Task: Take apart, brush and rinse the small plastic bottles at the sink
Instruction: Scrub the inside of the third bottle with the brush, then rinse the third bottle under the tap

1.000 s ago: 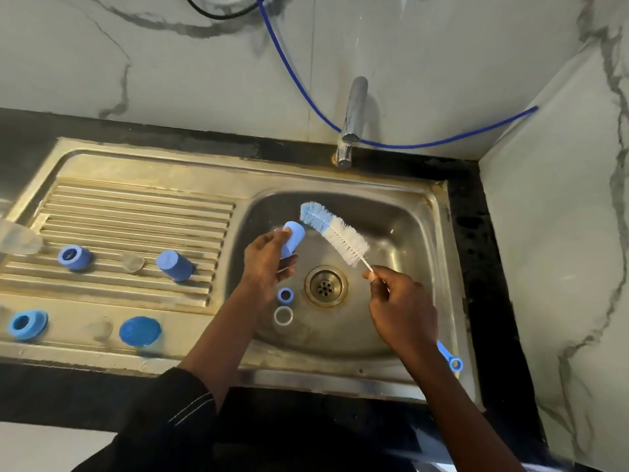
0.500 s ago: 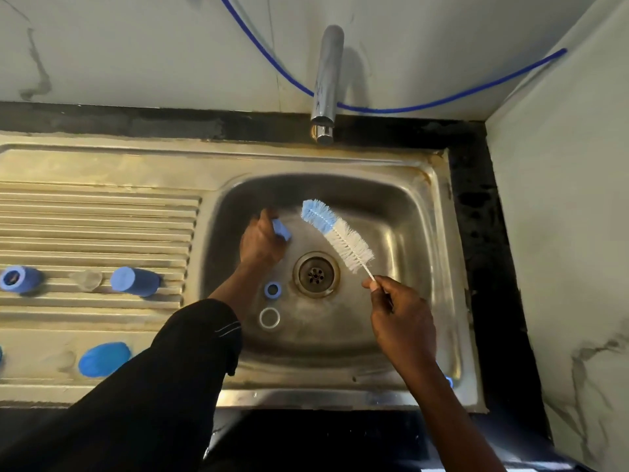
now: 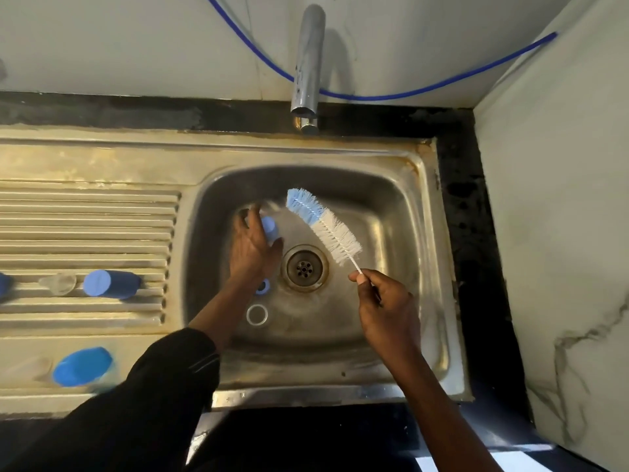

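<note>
Blue-tipped bottle brush point(image 3: 323, 226) slants from the right hand point(image 3: 384, 308), which pinches its thin handle, toward the back-left of the sink basin point(image 3: 391, 206). Its tip is just beside the small blue bottle point(image 3: 270, 228), which the left hand point(image 3: 252, 247) grips. By the drain point(image 3: 304, 267), on its front-left side, lie a blue ring point(image 3: 263, 287) and a white ring point(image 3: 257, 315).

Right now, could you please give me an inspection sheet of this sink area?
Surface: stained steel sink, ribbed drainboard on left.
Job's things: bottle brush over the basin; blue ring, white ring on its floor; blue cap, clear piece on the ribs; blue lid by the front edge.
Clutter: nothing seen.
Grippers: left hand holds the blue piece; right hand pinches the brush handle.
Cables: blue hose behind the tap.
Surroundings: tap, marble walls.
</note>
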